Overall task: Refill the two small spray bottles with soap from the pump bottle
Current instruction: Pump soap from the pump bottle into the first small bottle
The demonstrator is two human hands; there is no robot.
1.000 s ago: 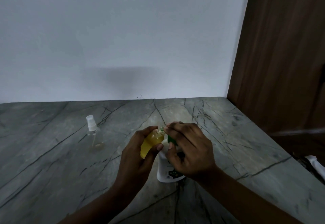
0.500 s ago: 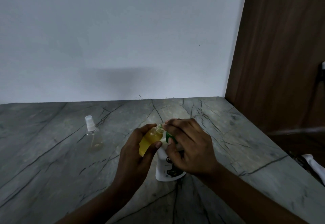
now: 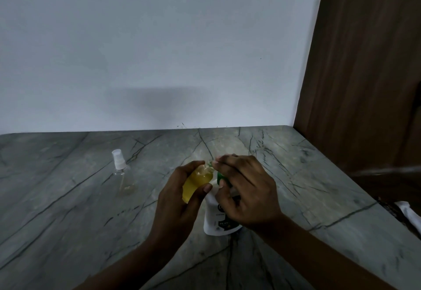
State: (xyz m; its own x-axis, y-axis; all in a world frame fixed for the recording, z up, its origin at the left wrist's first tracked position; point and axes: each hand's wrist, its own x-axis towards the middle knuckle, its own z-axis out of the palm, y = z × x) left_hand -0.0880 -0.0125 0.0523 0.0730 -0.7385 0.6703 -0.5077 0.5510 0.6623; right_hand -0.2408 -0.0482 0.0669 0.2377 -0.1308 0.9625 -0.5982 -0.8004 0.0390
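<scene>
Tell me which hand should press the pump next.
Right. The right hand grips the green top of the pump bottle, while the left hand grips the yellow-filled small bottle with its open neck tilted toward it.

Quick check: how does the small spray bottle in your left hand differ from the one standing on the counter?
The held spray bottle is largely full of yellow liquid; the standing spray bottle is almost empty. Gripped by the left hand, the held one has a bare neck and tilts toward the pump bottle; the standing one wears its white spray head, upright and untouched on the counter. Both are small and clear.
</scene>
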